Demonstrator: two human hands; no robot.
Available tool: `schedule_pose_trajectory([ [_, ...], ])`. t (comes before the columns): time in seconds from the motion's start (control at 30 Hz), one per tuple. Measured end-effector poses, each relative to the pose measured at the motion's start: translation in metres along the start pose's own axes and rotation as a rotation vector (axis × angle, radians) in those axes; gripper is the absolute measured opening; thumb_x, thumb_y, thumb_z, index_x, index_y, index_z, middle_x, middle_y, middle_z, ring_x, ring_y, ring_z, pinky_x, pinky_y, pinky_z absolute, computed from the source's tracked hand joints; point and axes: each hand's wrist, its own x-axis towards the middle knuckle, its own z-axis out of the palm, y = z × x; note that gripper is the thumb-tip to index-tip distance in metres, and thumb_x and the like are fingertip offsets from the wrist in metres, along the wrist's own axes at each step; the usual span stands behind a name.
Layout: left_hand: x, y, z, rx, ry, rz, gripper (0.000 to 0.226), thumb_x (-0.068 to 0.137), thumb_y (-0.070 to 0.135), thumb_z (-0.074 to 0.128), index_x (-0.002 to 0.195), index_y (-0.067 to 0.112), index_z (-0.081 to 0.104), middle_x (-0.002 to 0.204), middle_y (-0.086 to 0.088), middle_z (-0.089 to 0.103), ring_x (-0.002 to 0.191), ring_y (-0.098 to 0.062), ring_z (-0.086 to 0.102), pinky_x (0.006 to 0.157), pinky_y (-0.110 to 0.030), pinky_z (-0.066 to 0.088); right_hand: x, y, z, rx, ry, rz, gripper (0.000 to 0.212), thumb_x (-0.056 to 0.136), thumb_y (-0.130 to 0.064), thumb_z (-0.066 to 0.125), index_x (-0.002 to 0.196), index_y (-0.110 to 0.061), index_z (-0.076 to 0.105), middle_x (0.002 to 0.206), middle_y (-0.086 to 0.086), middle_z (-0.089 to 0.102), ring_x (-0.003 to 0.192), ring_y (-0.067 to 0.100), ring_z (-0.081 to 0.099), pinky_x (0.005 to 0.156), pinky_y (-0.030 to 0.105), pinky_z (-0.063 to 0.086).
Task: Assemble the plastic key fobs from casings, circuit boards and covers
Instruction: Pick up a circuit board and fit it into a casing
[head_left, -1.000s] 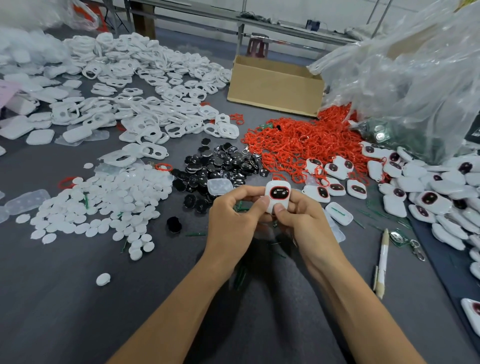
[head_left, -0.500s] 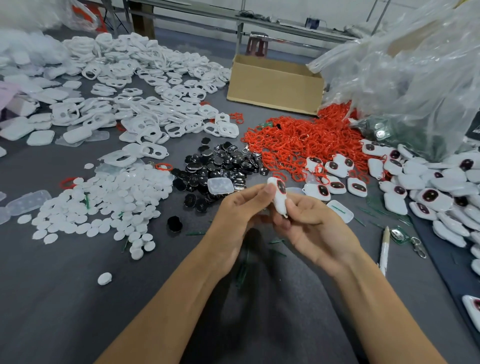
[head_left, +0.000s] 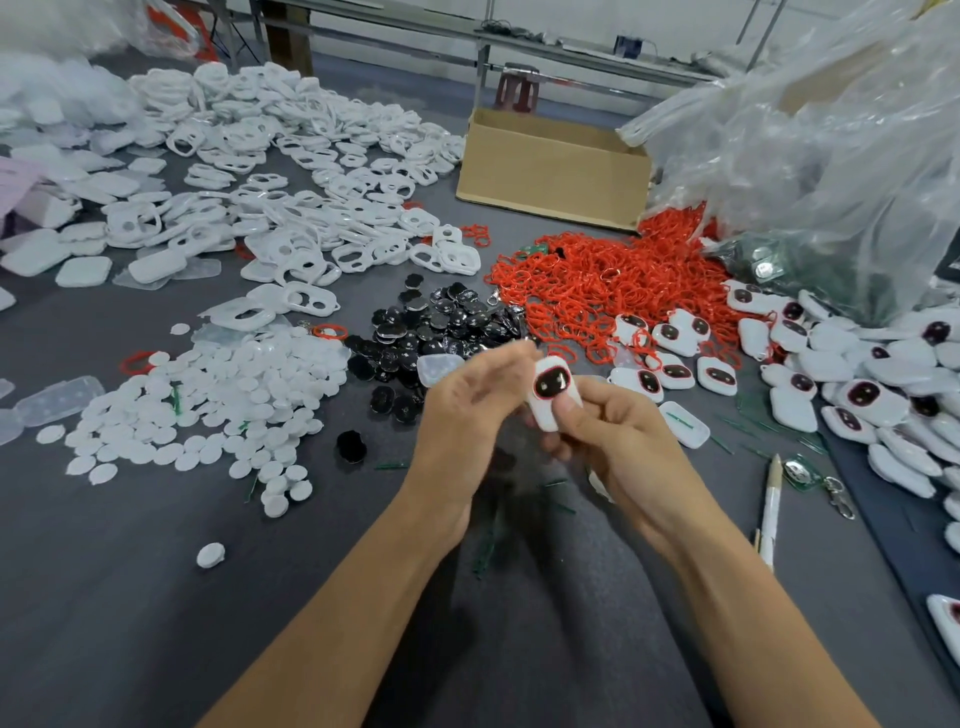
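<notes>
A white key fob (head_left: 553, 389) with a black window ringed in red faces me above the grey table. My right hand (head_left: 623, 447) grips its lower part, thumb pressed on the front. My left hand (head_left: 467, 410) is blurred, its curled fingertips at the fob's upper left edge. Parts lie around in heaps: white casings (head_left: 291, 171) at the far left, white round discs (head_left: 218, 395) at the left, black covers (head_left: 431, 332) just beyond my hands, and red rings (head_left: 613, 275) further back. Finished fobs (head_left: 857, 374) are piled at the right.
A cardboard box (head_left: 550, 166) stands at the back, with a large clear plastic bag (head_left: 831, 156) to its right. A pen (head_left: 771, 504) and a keyring with a green board (head_left: 800, 473) lie right of my right wrist. An open white casing half (head_left: 683, 423) lies beside my right hand.
The fob went from facing me to edge-on, and now its window faces me again. My left hand has shifted to the fob's upper left edge.
</notes>
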Motion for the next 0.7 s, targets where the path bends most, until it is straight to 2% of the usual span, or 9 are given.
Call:
schedule_pose_trajectory([
  [0.07,0.003,0.003,-0.004,0.0,0.16,0.056,0.022,0.089,0.021,0.059,0.107,0.012,0.067,0.099,-0.004,0.073,0.091,-0.018,0.065,0.088,-0.037,0.051,0.001,0.006,-0.001,-0.494,0.095,-0.038,0.016,0.092,-0.012,0.06,0.081,0.0,0.06,0.068,0.014,0.056,0.06,0.019,0.046,0.059,0.037,0.036],
  [0.13,0.004,0.005,-0.007,0.0,0.27,0.112,0.014,0.094,0.02,0.055,0.1,0.018,0.068,0.092,0.002,0.074,0.09,-0.014,0.065,0.085,-0.032,0.051,-0.001,0.011,0.003,-0.883,0.15,-0.139,0.019,0.089,-0.019,0.065,0.078,-0.004,0.061,0.069,0.012,0.057,0.065,0.021,0.048,0.063,0.04,0.035],
  [0.27,0.002,0.007,-0.007,0.048,0.353,0.193,0.018,0.094,0.028,0.056,0.093,0.016,0.069,0.082,0.003,0.073,0.08,-0.014,0.066,0.081,-0.033,0.052,-0.009,-0.001,0.017,-0.829,0.537,-0.622,0.01,0.095,-0.02,0.055,0.102,-0.019,0.062,0.089,-0.009,0.059,0.075,0.0,0.047,0.07,0.012,0.035],
  [0.3,0.002,0.007,-0.006,0.046,0.367,0.211,0.021,0.093,0.031,0.057,0.091,0.015,0.069,0.08,0.001,0.072,0.078,-0.015,0.065,0.078,-0.032,0.052,-0.01,-0.002,0.019,-0.866,0.518,-0.636,0.014,0.095,-0.016,0.053,0.106,-0.024,0.058,0.094,-0.009,0.06,0.08,0.003,0.051,0.073,0.014,0.037],
  [0.37,0.001,0.006,-0.006,0.047,0.41,0.23,0.029,0.087,0.039,0.055,0.088,0.013,0.069,0.079,-0.004,0.071,0.076,-0.018,0.065,0.074,-0.032,0.052,-0.014,0.004,0.025,-1.133,0.252,-0.466,0.029,0.088,-0.005,0.056,0.102,-0.031,0.054,0.092,-0.002,0.062,0.087,0.021,0.056,0.074,0.033,0.043],
  [0.43,0.0,0.005,-0.007,0.052,0.437,0.23,0.033,0.083,0.042,0.053,0.086,0.013,0.069,0.079,-0.01,0.07,0.076,-0.02,0.065,0.072,-0.032,0.052,-0.015,0.016,0.028,-1.295,0.09,-0.398,0.026,0.085,-0.004,0.059,0.105,-0.021,0.062,0.087,0.004,0.064,0.085,0.031,0.053,0.068,0.04,0.041],
  [0.57,0.001,0.004,-0.008,0.073,0.419,0.214,0.033,0.084,0.042,0.054,0.084,0.013,0.07,0.077,-0.003,0.071,0.075,-0.018,0.065,0.067,-0.025,0.051,-0.012,0.016,0.029,-1.161,0.195,-0.422,0.033,0.092,-0.015,0.058,0.125,-0.015,0.057,0.096,0.0,0.067,0.091,0.028,0.057,0.068,0.038,0.044],
  [0.63,0.002,0.004,-0.007,0.079,0.406,0.208,0.035,0.084,0.043,0.053,0.084,0.013,0.071,0.075,0.0,0.071,0.073,-0.017,0.066,0.064,-0.021,0.05,-0.009,0.017,0.027,-1.015,0.288,-0.405,0.032,0.093,-0.021,0.059,0.124,-0.023,0.054,0.079,-0.019,0.061,0.072,0.015,0.057,0.062,0.032,0.038],
  [0.7,0.002,0.004,-0.007,0.09,0.397,0.195,0.033,0.087,0.042,0.051,0.084,0.015,0.071,0.074,0.0,0.07,0.072,-0.017,0.065,0.062,-0.021,0.049,-0.008,0.015,0.025,-0.8,0.29,-0.35,0.021,0.093,-0.023,0.059,0.112,-0.03,0.056,0.066,-0.016,0.059,0.058,0.006,0.055,0.058,0.028,0.041],
])
